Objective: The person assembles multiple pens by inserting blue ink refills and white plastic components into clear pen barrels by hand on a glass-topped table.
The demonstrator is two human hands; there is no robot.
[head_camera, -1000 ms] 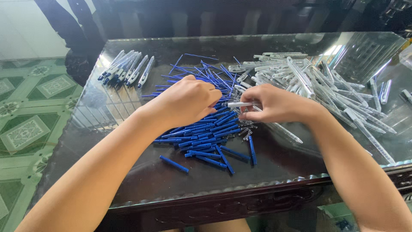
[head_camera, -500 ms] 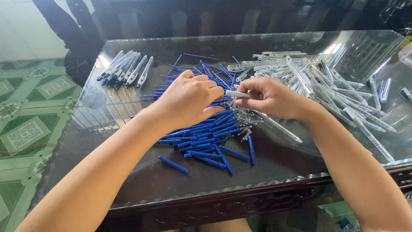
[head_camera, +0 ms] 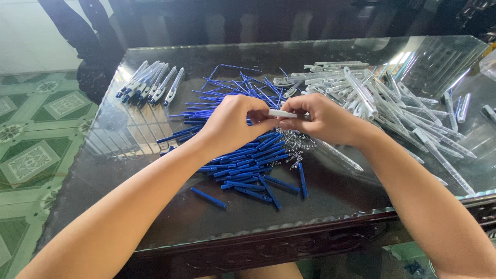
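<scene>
I see my left hand [head_camera: 235,121] and right hand [head_camera: 318,119] both gripping one white barrel [head_camera: 281,113]; blue parts [head_camera: 248,160] too many to count.

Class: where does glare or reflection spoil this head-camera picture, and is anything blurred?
Head view: daylight glares off the glass tabletop, strongest at the far right corner; window bars reflect at left. The left hand, right hand and white pen piece look sharp; dark background lacks detail.
</scene>
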